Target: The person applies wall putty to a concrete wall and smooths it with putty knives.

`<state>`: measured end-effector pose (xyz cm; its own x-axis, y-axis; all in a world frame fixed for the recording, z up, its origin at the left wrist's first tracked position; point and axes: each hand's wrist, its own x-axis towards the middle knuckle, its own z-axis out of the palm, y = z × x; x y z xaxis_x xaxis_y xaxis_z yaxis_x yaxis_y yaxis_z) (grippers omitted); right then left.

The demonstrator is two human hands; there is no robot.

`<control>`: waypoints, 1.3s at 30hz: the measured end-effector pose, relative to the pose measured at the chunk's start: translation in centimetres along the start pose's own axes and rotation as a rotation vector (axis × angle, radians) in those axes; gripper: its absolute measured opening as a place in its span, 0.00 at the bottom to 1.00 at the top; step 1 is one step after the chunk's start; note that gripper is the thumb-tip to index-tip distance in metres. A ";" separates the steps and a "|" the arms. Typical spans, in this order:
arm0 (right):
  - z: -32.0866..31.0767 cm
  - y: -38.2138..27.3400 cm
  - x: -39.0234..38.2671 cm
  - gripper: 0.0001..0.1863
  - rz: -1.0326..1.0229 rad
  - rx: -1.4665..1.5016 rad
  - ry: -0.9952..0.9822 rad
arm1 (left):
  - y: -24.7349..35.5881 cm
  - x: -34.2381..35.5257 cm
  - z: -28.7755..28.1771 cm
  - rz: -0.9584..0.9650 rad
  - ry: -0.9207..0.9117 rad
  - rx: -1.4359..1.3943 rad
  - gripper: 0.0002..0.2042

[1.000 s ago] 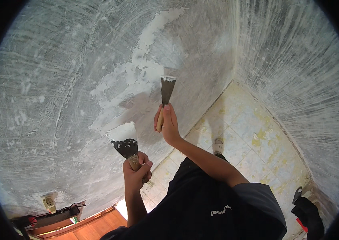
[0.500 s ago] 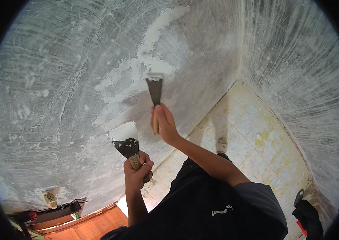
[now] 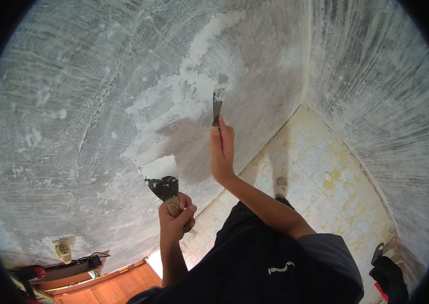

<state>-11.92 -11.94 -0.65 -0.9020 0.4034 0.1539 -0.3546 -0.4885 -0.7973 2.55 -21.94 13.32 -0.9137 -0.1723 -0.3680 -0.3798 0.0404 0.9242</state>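
Note:
My left hand (image 3: 175,218) is closed round the handle of a wide putty knife (image 3: 160,181), whose blade carries white filler over its dark face. Above and right of it, my right hand (image 3: 222,147) grips a narrower putty knife (image 3: 217,104), its blade seen nearly edge-on, smeared with white, with the tip at or very close to the grey scraped wall (image 3: 83,71). An irregular patch of white filler (image 3: 199,55) spreads over that wall beside the narrow blade.
A second wall (image 3: 366,76) meets this one at a corner on the right. Below lie a tiled floor (image 3: 326,172) and, bottom left, an orange wooden surface (image 3: 115,283). A socket (image 3: 63,251) with cables sits low on the wall. A dark object (image 3: 392,278) is at bottom right.
My right hand has moved right and up, turning its narrow knife so the blade faces edge-on. My left hand and the wide knife have shifted only slightly rightward.

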 end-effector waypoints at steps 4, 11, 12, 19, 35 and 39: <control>1.9 -0.1 0.4 0.20 0.075 0.032 -0.027 | -0.2 -0.2 -0.2 0.001 -0.024 0.015 0.14; 3.7 -0.1 -0.7 0.16 0.312 0.307 -0.119 | -0.5 -0.3 -0.5 -0.006 -0.035 -0.008 0.14; 4.0 0.1 -1.9 0.15 0.348 0.318 -0.167 | -0.4 -0.4 -0.9 -0.006 -0.035 -0.021 0.14; -2.4 1.8 -4.4 0.16 0.448 0.378 -0.083 | -0.4 -0.2 -0.7 -0.004 -0.038 -0.045 0.14; -7.1 6.6 4.3 0.29 0.716 0.729 -0.255 | -4.8 3.7 3.0 -0.076 -0.115 -0.088 0.16; -6.5 8.6 3.9 0.29 0.766 0.681 -0.181 | -5.3 4.2 2.8 -0.111 -0.116 -0.020 0.16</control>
<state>-16.86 -9.55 -10.76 -0.9477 -0.2937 -0.1246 0.3155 -0.9209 -0.2288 0.34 -20.11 6.59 -0.8771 -0.0596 -0.4766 -0.4778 0.0072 0.8784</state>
